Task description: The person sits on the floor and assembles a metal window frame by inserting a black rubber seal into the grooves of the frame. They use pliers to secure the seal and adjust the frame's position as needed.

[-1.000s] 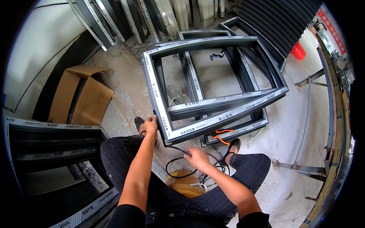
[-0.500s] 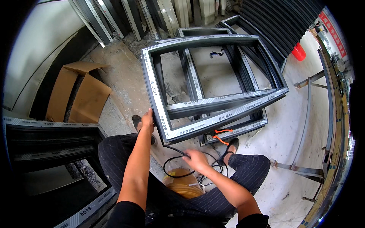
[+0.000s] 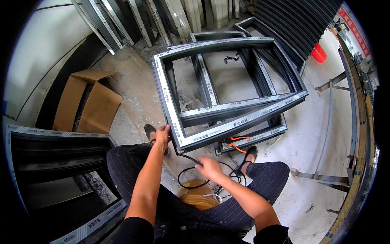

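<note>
A large window frame (image 3: 239,123) of dark profile with printed silvery film lies on other frames in front of me. At its left side, close to the near corner, my left hand (image 3: 162,135) is closed with its fingers pressed on the outer edge. My right hand (image 3: 210,168) pinches a thin black strip, perhaps rubber, just below that corner. From the corner the strip (image 3: 186,156) runs to my right fingers, then falls in loose loops (image 3: 181,181) between my legs. Whether the strip passes under my left fingers is hidden.
Orange-handled pliers (image 3: 237,144) rest on the lower frame. A yellowish round roll or container (image 3: 196,196) stands between my knees. More frames (image 3: 83,232) are stacked at left, near an open cardboard box (image 3: 99,107). A red bucket (image 3: 319,53) and a metal rack (image 3: 345,110) are at right.
My left hand has slid along the frame's left edge toward the near corner. My right hand still pinches the black strip in nearly the same place. The view has shifted slightly.
</note>
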Demonstrator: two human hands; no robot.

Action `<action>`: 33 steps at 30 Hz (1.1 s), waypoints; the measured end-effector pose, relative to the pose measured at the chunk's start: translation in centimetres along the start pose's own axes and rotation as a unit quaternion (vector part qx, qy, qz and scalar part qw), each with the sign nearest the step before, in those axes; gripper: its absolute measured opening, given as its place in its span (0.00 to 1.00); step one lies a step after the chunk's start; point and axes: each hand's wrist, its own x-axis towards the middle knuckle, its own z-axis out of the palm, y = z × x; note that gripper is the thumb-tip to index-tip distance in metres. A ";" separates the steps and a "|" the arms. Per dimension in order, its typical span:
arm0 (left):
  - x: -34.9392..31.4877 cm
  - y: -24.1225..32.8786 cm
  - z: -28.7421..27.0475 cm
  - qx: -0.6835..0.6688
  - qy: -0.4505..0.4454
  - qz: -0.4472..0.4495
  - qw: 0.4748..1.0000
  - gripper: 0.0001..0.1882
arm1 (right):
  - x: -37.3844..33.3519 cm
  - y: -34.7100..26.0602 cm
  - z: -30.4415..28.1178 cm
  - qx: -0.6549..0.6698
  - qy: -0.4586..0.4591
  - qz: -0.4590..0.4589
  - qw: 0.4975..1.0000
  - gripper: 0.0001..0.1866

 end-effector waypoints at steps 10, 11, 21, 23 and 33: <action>-0.2 -0.2 -0.2 -0.074 0.003 -0.097 0.992 0.18 | -0.7 -0.1 -0.1 -0.026 -0.013 -0.013 0.999 0.15; 0.0 -0.1 0.0 -0.063 0.002 -0.084 0.994 0.18 | -0.9 0.0 -0.2 -0.027 -0.008 -0.014 1.000 0.16; 0.8 -0.9 -0.4 0.025 0.013 -0.064 0.998 0.20 | -0.8 0.2 -0.5 -0.015 0.014 -0.011 1.000 0.13; -1.5 -1.0 -0.1 -0.002 -0.038 -0.095 0.995 0.19 | -0.4 1.3 -0.9 -0.012 0.040 -0.018 0.999 0.13; -5.3 -5.3 -2.7 0.086 -0.096 -0.077 0.989 0.11 | 1.8 1.1 -0.7 -0.081 0.132 -0.061 0.986 0.11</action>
